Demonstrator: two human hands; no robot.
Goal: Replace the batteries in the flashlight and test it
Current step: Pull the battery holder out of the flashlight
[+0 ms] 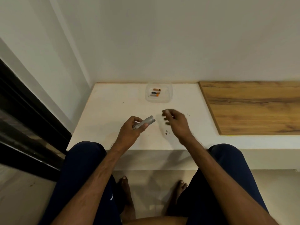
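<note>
The left hand [129, 130] is grasping the silver flashlight [144, 122] above the white ledge [113, 111]; its label is too blurred to read. The right hand [175, 122] is blurring; its grip cannot be told. Farther off, a clear tray [167, 95] is holding batteries [155, 93], brands illegible. A wooden board [251, 106] is lying right.

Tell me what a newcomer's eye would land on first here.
First, the silver cylindrical metal flashlight in the left hand's grip, above the white ledge. Next, the blurred right hand beside it, fingers curled. Beyond them, a clear plastic tray holds three small batteries near the wall.
</note>
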